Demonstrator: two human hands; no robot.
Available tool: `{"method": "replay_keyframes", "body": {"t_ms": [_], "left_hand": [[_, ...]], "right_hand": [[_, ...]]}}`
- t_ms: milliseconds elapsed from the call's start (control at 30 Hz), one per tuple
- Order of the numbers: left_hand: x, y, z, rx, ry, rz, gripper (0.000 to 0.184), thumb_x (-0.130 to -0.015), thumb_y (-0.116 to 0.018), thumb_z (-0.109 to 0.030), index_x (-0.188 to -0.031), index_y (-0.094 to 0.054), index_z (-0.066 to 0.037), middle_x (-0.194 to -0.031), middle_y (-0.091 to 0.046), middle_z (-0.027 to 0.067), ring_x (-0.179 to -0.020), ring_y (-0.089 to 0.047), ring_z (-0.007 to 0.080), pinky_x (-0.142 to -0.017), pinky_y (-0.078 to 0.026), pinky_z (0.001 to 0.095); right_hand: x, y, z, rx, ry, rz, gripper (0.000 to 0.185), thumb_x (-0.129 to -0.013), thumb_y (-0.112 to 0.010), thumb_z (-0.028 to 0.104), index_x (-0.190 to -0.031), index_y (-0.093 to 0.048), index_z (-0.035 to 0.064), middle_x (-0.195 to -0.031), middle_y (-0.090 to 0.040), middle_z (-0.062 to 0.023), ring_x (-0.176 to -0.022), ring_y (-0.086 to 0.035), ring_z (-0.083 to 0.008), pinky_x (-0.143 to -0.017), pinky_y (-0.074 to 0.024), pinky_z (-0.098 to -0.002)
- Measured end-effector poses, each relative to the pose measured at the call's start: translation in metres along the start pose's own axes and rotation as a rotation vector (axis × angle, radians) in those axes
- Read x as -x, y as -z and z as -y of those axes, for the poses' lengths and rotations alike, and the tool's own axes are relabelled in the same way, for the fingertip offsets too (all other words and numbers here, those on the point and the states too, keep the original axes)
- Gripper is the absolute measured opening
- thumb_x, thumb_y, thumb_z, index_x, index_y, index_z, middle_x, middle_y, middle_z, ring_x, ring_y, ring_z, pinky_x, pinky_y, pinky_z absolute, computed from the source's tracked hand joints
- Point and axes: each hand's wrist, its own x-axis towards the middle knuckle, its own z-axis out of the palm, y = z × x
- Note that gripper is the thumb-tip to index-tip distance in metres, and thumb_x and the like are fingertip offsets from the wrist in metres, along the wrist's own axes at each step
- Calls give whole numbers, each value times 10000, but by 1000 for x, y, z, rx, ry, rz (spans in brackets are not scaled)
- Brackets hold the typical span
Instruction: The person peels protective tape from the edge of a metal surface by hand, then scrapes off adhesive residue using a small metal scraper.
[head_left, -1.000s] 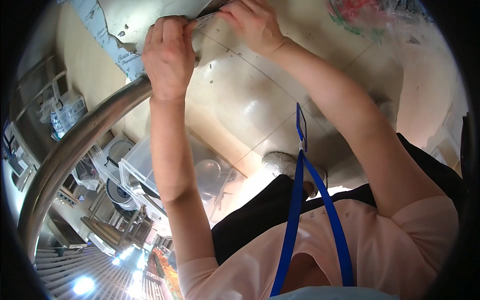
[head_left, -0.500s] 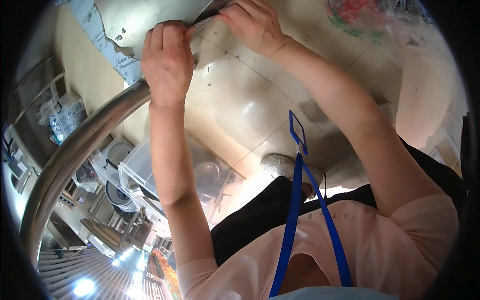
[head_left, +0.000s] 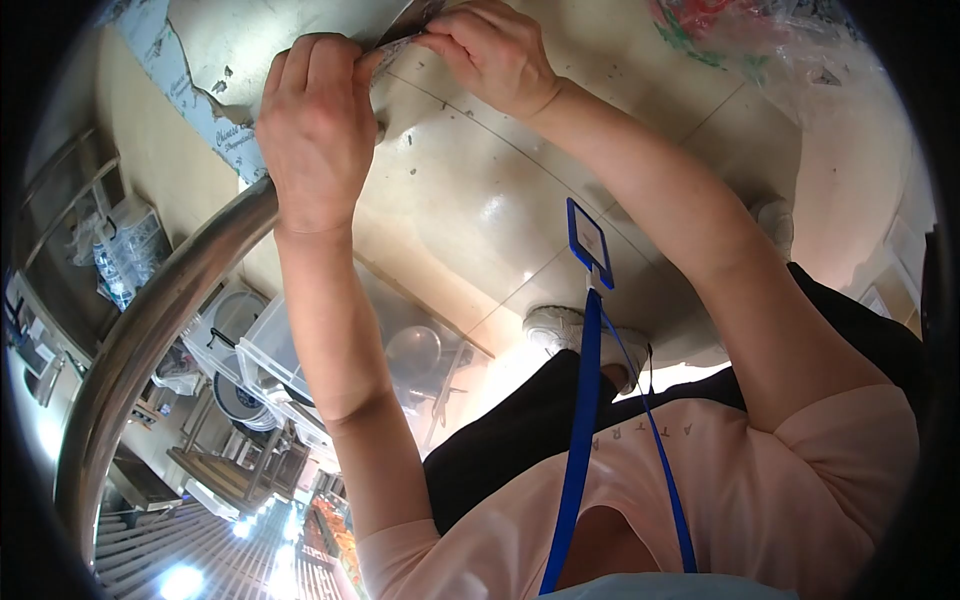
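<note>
At the top of the view lies a shiny metal surface point(head_left: 250, 45), partly covered by torn light-blue printed film point(head_left: 165, 60). My left hand point(head_left: 318, 125) is closed at its edge, thumb and fingers pressed together, just past the end of a curved metal tube point(head_left: 185, 285). To its right, my right hand point(head_left: 495, 60) pinches the end of a thin, pale strip of film point(head_left: 397, 47) stretched between the two hands. A dark edge shows behind this strip. My fingers hide exactly how the left hand grips it.
Small dark scraps dot the tiled floor point(head_left: 470, 190). Crumpled clear plastic point(head_left: 770, 50) lies at upper right. Clear plastic bins point(head_left: 275, 335) and stacked bowls point(head_left: 240, 398) stand to the left. A blue lanyard with a badge point(head_left: 588, 243) hangs before my body.
Both hands have shifted slightly left in the view, still at the film strip. The hanging badge has swung a little and turned more toward the camera.
</note>
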Motion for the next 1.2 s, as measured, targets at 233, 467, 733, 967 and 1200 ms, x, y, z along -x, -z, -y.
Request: {"method": "replay_keyframes", "body": {"t_ms": [233,467,733,967,1200], "left_hand": [[-1,1,0,14,1,16,108,-735,-595,-80,-728,-492,-50,-726,-525,80,-674,-503,281,-578,-418,370],[3,5,1,16,6,67,94,-710,-591,-43,-754,-508,-39,-775,-532,89,-710,-500,291,-601,-419,374],[40,10,21,124,86,31,72,-714,-566,-5,-757,-515,-32,-787,-535,101,-723,-498,307,-636,-417,378],[27,4,16,222,111,-145,86,-709,-631,-59,-728,-547,-55,-722,-540,54,-651,-512,250,-559,-421,337],[11,-5,3,33,94,-137,95,-707,-650,-126,-727,-563,-94,-693,-535,23,-624,-514,221,-523,-415,321]], "right_hand": [[5,-4,1,-29,-89,-4,120,-670,-658,44,-747,-567,25,-715,-578,-113,-681,-565,-284,-612,-465,-362],[22,-20,-5,-23,-57,108,132,-680,-674,124,-774,-599,71,-741,-599,-60,-679,-573,-232,-591,-481,-324],[40,-67,31,-124,-79,164,118,-713,-638,169,-735,-585,66,-704,-590,-58,-650,-571,-244,-624,-459,-346],[18,-9,12,14,-126,112,146,-727,-653,112,-802,-548,42,-741,-593,-87,-665,-569,-265,-590,-458,-339],[4,1,-2,43,-96,22,110,-711,-609,44,-777,-522,35,-717,-560,-115,-675,-544,-306,-625,-438,-388]]}}
